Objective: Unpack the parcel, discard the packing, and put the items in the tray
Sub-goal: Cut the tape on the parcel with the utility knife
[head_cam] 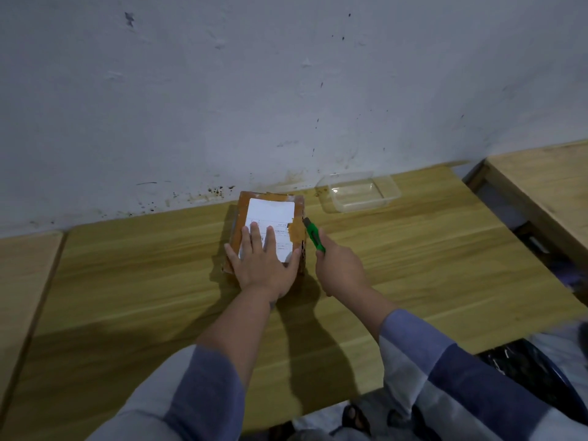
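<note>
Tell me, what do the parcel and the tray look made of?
The parcel looks like brown cardboard, matte, with tan tape and a white paper label. The tray seems clear glossy plastic: the wooden table shows through it.

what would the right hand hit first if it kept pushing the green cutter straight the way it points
Probably the parcel: the right hand aims the green cutter up and left, its tip already at the box's right top edge. Beyond that, the wall.

The white label (270, 227) on the parcel (241, 211) carries print — too blurred to read.
</note>
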A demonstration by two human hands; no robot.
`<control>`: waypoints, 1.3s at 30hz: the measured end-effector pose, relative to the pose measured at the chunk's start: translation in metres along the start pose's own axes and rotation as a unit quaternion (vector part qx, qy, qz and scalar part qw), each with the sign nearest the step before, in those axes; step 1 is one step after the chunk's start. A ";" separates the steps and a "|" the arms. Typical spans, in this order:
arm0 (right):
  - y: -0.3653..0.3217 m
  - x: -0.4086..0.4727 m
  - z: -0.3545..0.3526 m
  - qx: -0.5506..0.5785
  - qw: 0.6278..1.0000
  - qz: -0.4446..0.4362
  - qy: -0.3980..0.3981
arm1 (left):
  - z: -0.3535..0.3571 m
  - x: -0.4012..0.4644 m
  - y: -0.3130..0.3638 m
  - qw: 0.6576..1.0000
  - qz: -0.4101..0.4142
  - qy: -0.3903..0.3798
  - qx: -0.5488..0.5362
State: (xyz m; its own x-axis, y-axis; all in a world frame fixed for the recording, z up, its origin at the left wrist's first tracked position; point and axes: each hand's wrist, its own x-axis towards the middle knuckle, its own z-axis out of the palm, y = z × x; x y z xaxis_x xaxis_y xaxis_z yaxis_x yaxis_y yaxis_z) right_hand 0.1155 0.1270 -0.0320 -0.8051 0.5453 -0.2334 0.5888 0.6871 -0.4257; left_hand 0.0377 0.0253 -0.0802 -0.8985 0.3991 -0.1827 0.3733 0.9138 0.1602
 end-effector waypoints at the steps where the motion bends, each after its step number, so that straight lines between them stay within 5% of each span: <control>1: -0.003 0.002 -0.002 -0.026 1.000 -0.003 -0.011 | 0.000 0.001 -0.005 1.000 0.023 0.004 0.007; 5: -0.022 0.008 -0.017 -0.110 0.991 -0.010 -0.069 | -0.006 0.006 -0.035 0.989 0.142 0.001 0.030; 10: -0.036 0.022 -0.020 -0.042 0.997 0.037 -0.056 | -0.013 0.012 -0.059 0.971 0.226 -0.019 0.074; 19: -0.030 -0.008 -0.009 -0.143 0.989 -0.015 -0.028 | 0.001 0.009 -0.048 0.976 0.197 0.010 0.089; 39: -0.004 -0.045 0.011 -0.172 0.985 -0.003 -0.029 | 0.006 -0.005 -0.017 0.990 0.122 0.019 0.071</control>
State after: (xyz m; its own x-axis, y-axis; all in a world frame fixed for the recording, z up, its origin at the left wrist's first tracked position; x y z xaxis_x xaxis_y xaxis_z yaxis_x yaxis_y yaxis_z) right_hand 0.1485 0.0941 -0.0291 -0.8052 0.5196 -0.2860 0.5657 0.8175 -0.1075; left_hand 0.0369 0.0084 -0.0874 -0.7848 0.6082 -0.1191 0.6062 0.7933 0.0560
